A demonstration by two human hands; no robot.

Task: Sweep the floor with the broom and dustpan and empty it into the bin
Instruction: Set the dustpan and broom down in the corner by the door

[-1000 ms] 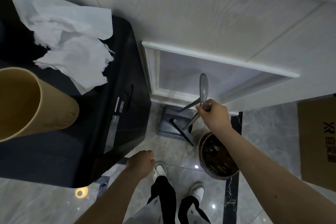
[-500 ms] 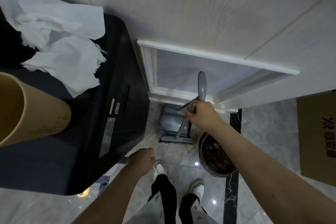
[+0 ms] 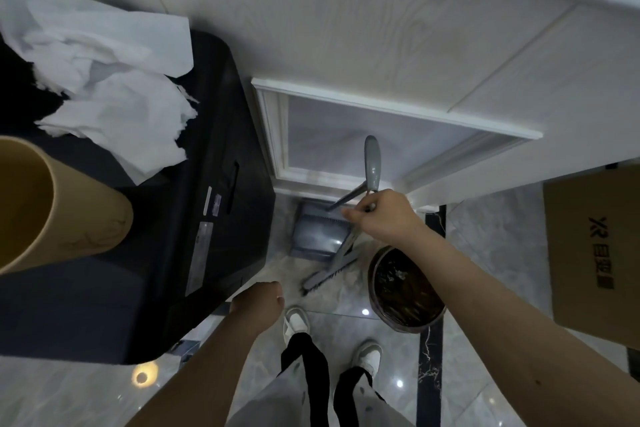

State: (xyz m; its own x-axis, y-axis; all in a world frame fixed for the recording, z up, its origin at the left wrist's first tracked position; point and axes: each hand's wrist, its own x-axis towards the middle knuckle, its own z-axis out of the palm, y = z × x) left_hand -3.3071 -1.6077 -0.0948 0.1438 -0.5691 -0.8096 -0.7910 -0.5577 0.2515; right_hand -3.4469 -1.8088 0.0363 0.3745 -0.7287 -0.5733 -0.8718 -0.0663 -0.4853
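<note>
**A:** What is the room like, from the left across?

**B:** The view looks straight down from head height. At far left a tan cardboard tube [image 3: 52,208] lies on a black-topped table [image 3: 214,204], with crumpled white paper [image 3: 104,87] behind it. Beyond the table runs a pale wood-grain wall [image 3: 346,28] with white moulding. The floor [image 3: 485,246] is glossy grey marble tile with a dark inlaid strip. A brown cardboard box [image 3: 595,253] stands at far right.

**A:** Where are the hands?

**B:** The left hand [image 3: 258,305] hangs by the table's corner, its fingers curled into a loose fist, holding nothing. The right hand [image 3: 384,218] reaches forward, its fingers wrapped around the thin metal shaft of the broom [image 3: 349,239].

**A:** How does the broom lie?

**B:** Its long axis is slanted. The grey handle end [image 3: 372,159] points up and away towards the wall, and the shaft runs down and leftward to the dark bristle head [image 3: 327,276], which sits at floor level between the table and the bin.

**A:** And the dustpan and bin?

**B:** The grey dustpan [image 3: 317,236] sits on the floor against the wall, just behind the bristles. Its own upright handle crosses the broom's near the right hand. The round bin [image 3: 405,291], lined with a dark bag, stands just right of the bristles, beneath the right forearm. Two white shoes [image 3: 296,319] show below.
</note>
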